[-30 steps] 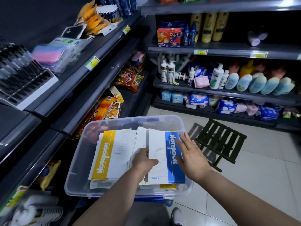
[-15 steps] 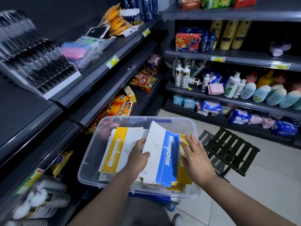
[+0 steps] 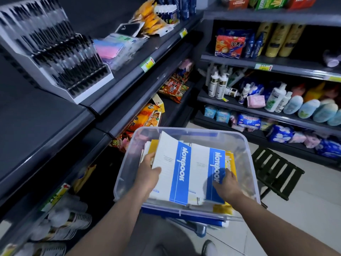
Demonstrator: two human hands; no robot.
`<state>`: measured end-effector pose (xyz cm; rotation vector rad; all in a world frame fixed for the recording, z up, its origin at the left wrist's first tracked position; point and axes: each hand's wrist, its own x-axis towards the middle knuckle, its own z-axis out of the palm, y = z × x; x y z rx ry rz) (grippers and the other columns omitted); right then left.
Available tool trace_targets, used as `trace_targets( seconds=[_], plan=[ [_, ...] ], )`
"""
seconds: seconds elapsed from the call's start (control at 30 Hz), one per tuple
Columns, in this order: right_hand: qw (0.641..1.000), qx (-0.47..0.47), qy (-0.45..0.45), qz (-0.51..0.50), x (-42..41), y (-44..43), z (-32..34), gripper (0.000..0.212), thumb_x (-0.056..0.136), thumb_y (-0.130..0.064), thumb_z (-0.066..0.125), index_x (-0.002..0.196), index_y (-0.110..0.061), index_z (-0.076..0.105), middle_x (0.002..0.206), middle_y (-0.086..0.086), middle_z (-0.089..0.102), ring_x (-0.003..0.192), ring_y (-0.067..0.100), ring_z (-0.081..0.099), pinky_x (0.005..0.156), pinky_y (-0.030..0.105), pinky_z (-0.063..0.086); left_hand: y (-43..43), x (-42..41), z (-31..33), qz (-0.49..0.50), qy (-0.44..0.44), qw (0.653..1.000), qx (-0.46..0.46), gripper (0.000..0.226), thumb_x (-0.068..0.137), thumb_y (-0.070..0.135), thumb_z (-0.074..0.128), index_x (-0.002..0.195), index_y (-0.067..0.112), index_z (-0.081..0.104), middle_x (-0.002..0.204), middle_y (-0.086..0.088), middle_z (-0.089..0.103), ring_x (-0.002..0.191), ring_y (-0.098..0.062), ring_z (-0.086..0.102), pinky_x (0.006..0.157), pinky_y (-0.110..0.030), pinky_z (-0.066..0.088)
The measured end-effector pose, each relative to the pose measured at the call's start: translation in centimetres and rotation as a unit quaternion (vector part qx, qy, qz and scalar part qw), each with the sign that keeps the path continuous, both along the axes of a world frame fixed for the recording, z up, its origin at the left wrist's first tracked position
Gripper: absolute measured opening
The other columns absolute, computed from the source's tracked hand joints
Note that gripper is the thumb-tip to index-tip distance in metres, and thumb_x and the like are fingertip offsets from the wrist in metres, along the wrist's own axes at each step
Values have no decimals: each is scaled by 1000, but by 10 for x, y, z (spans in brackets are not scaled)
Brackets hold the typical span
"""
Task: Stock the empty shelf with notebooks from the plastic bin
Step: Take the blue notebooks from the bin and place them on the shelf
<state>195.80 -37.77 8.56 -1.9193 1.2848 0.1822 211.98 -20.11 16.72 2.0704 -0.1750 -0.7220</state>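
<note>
A clear plastic bin [image 3: 245, 150] stands low in front of me with several notebooks in it. My left hand [image 3: 148, 174] grips a white and blue notebook [image 3: 170, 169] by its left edge and holds it tilted above the pile. My right hand [image 3: 226, 183] has its fingers curled on a second white and blue notebook [image 3: 203, 167] lying beside it. Yellow notebooks [image 3: 229, 159] show underneath at the right. The empty dark shelf [image 3: 36, 122] runs along my left.
A pen display rack [image 3: 55, 52] sits on the upper left shelf, with snack packs [image 3: 173, 87] on the shelves below it. Bottles and tissue packs fill the far shelving. A dark slatted folding stool [image 3: 275, 170] stands right of the bin on the tiled floor.
My left hand has lifted the blue notebook up and leftward off the pile, uncovering a second blue one. My right hand has dropped onto that second notebook. The view has shifted left.
</note>
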Motion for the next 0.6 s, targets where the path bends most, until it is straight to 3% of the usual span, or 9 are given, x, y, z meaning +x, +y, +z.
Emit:
trace_targets(
  seconds=[0.17, 0.3, 0.47, 0.6],
  plan=[
    [994, -20, 42, -103, 11, 10, -6, 71, 89, -36, 55, 145, -10, 19, 149, 15, 28, 135, 38, 30, 106, 51, 34, 10, 11, -11, -14, 20, 1000, 5, 52, 96, 1, 49, 141, 28, 41, 121, 1, 66, 94, -18, 67, 78, -39, 59],
    [990, -31, 50, -128, 24, 11, -6, 68, 89, -38, 56, 143, -7, 27, 144, 20, 34, 130, 41, 35, 106, 46, 35, 13, 22, -16, -26, 27, 999, -6, 51, 96, 0, 48, 140, 26, 42, 114, 2, 66, 92, -19, 67, 75, -40, 60],
    [978, 27, -21, -208, 33, 10, -8, 55, 81, -41, 64, 128, -15, 51, 124, 15, 49, 107, 35, 55, 92, 47, 50, 15, 33, -13, -44, 38, 998, -27, 52, 96, -5, 46, 141, 21, 41, 120, 0, 64, 94, -20, 65, 67, -29, 55],
    [958, 50, -133, -247, 40, 24, -5, 52, 83, -33, 65, 127, -23, 39, 120, 11, 57, 99, 31, 60, 86, 47, 52, 17, 41, -12, -67, 31, 997, -19, 53, 96, -4, 46, 142, 22, 41, 123, -1, 63, 96, -21, 65, 66, -28, 54]
  ],
)
